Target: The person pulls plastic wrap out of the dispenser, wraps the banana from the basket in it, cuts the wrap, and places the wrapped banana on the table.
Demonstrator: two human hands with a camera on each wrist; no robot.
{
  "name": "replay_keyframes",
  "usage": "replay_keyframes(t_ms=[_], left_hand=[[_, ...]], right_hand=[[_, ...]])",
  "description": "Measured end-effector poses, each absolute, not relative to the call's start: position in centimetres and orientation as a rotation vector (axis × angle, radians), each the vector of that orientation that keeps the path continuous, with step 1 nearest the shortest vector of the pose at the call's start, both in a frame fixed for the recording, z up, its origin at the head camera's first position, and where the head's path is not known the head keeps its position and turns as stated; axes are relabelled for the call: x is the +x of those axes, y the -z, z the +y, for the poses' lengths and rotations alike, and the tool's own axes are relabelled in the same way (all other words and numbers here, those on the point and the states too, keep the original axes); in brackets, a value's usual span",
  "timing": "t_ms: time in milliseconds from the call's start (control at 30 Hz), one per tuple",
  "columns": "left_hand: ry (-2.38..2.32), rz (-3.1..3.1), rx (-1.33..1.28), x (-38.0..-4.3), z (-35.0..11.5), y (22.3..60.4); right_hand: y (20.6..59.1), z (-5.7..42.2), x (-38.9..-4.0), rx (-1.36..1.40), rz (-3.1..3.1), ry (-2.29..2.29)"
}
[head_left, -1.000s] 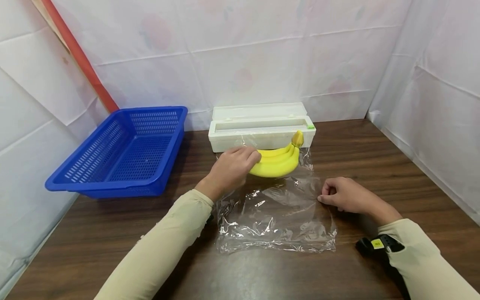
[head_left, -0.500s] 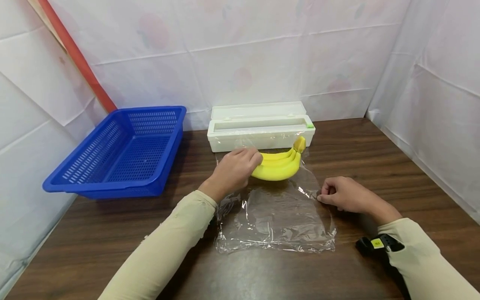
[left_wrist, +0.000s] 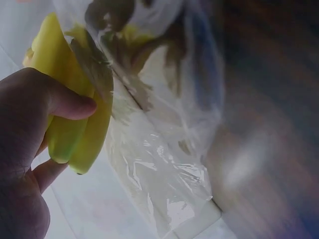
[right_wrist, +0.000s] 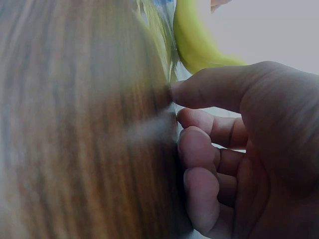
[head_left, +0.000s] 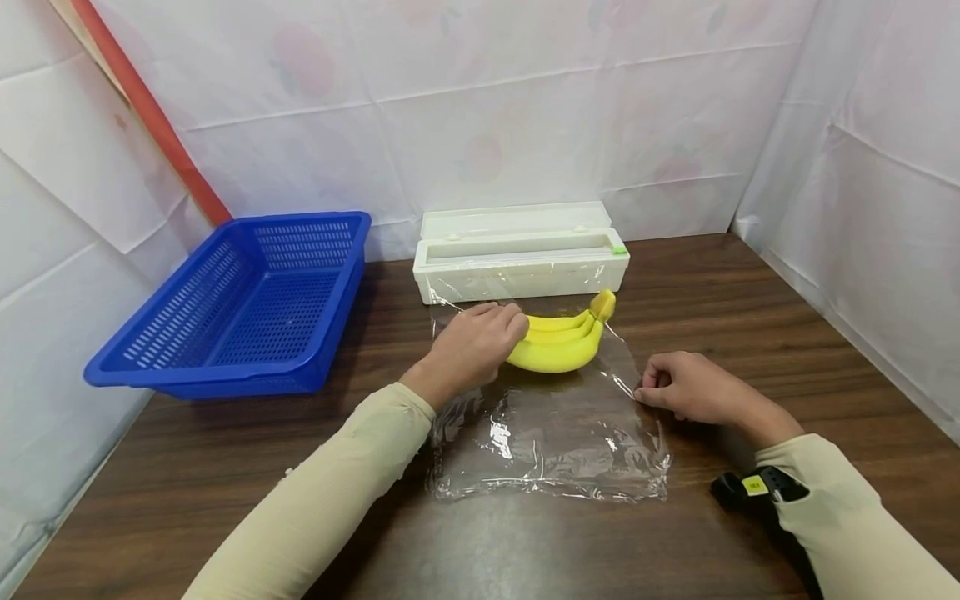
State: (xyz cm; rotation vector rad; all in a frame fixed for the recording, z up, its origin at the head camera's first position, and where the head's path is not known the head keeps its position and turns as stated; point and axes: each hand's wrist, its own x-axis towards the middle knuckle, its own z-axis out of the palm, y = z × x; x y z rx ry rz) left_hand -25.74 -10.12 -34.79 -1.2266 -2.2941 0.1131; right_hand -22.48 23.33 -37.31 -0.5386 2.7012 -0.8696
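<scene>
My left hand (head_left: pixel 480 343) grips a bunch of yellow bananas (head_left: pixel 558 346) by its left end, the stem pointing right and up. In the left wrist view the thumb lies across the bananas (left_wrist: pixel 67 134). Under and around the bunch spreads a sheet of clear cling film (head_left: pixel 540 442), running from the white dispenser box (head_left: pixel 521 279) towards me. At the film's right edge my right hand (head_left: pixel 693 387) pinches it between thumb and forefinger. Its other fingers are curled, as the right wrist view shows. Whether the bananas touch the film is hard to tell.
On the left stands a blue perforated plastic basket (head_left: pixel 225 304). The dispenser box's lid (head_left: pixel 517 219) is raised, close to the back cloth (head_left: pixel 480 100). White cloth walls border the dark wooden table (head_left: pixel 750 317) at the back and sides.
My left hand and the bananas have moved slightly down and right, towards me, over the film. The film's creases have shifted. My right hand has stayed at the film's right edge.
</scene>
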Motion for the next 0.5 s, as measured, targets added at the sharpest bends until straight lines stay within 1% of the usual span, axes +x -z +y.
replay_keyframes(t_ms=[500], left_hand=[[-0.139,-2.313,-1.277,-25.47,-9.66,34.62]], right_hand=[[37.27,23.35,-22.51,-0.537,2.694,0.86]])
